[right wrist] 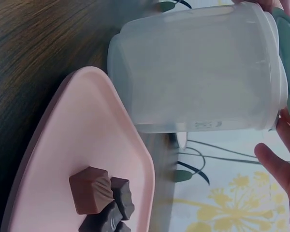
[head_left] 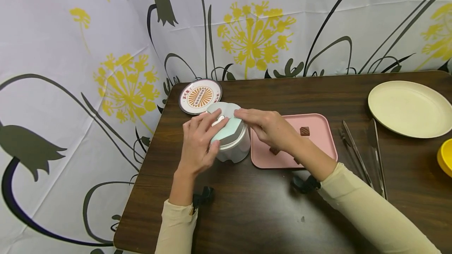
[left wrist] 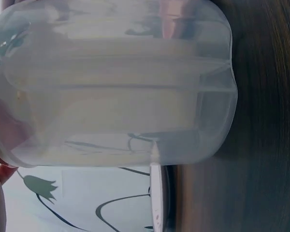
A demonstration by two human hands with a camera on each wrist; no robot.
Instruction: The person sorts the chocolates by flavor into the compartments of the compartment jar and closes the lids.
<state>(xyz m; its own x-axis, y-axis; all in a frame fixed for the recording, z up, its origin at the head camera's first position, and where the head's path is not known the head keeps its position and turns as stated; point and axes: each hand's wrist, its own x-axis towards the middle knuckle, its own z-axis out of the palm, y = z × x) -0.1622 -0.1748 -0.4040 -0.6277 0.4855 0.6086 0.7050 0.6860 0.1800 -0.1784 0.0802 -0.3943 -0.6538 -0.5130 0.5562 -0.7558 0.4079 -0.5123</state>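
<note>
L hand [head_left: 197, 140]: fingers spread over the pale-green lid [head_left: 231, 130] of a translucent container [head_left: 236, 150], thumb by its near edge. R hand [head_left: 273, 126]: fingers extended, close together, tips touching the lid's far R edge; thumb apart from them. Container's upright on a brown tbl [head_left: 240, 214], just L of a pink tray [head_left: 319, 148] w/ choc.-like pcs [head_left: 304, 131].

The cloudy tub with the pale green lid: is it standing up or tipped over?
Standing up. In the head view, the tub is base-down on the table, with its pale green lid on top.
</note>
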